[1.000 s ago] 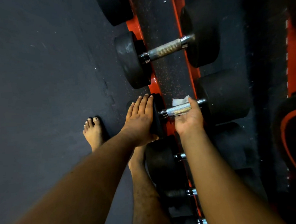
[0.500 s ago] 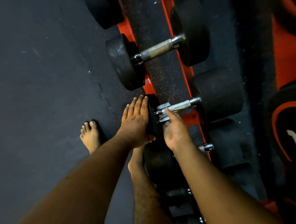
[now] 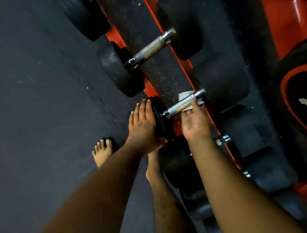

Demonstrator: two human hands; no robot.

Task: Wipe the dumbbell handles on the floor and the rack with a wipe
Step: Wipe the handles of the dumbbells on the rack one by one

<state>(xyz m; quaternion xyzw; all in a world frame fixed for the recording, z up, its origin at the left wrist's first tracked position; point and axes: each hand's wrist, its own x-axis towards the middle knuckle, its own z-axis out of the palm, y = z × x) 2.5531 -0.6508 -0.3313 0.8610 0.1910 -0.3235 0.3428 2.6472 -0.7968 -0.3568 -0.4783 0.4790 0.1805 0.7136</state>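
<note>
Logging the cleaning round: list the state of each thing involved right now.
Wipe: under the handle, held by the right hand.
Dumbbell handle: shiny, on the rack.
Left hand: flat against the near weight.
Right hand: palm up, holding the wipe.

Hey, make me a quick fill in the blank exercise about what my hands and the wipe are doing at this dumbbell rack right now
1. The left hand rests flat on the dumbbell's near ____.
2. The white wipe lies under the shiny ____ that the right hand is working on.
3. The dumbbells sit across a rack with rails painted ____.
4. The next handle up looks duller and has no ____ on it.

Missing words: weight head; handle; red; wipe
</note>
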